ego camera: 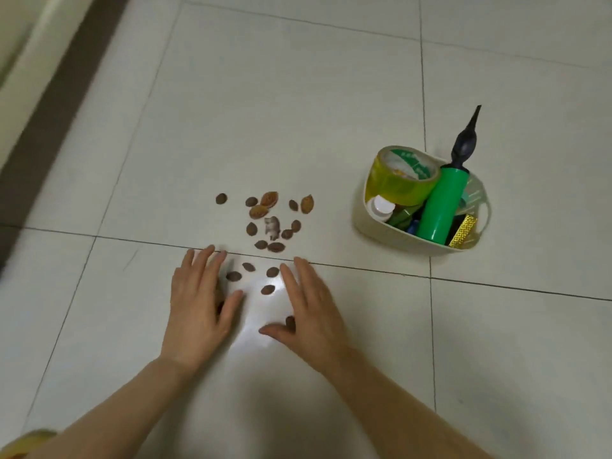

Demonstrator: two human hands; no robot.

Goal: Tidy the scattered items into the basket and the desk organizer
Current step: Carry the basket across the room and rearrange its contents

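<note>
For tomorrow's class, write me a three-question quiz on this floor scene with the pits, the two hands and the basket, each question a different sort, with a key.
1. True or false: the green pump lies flat on the floor.
2. Multiple choice: the basket sits to which side of the scattered pits? A) the person's left B) the person's right C) between the hands
3. Short answer: is the left hand or the right hand closed around anything?

Key: 1 false, it stands in the basket beside the tape roll; 2 B; 3 no, both are open, fingers spread over the floor.
</note>
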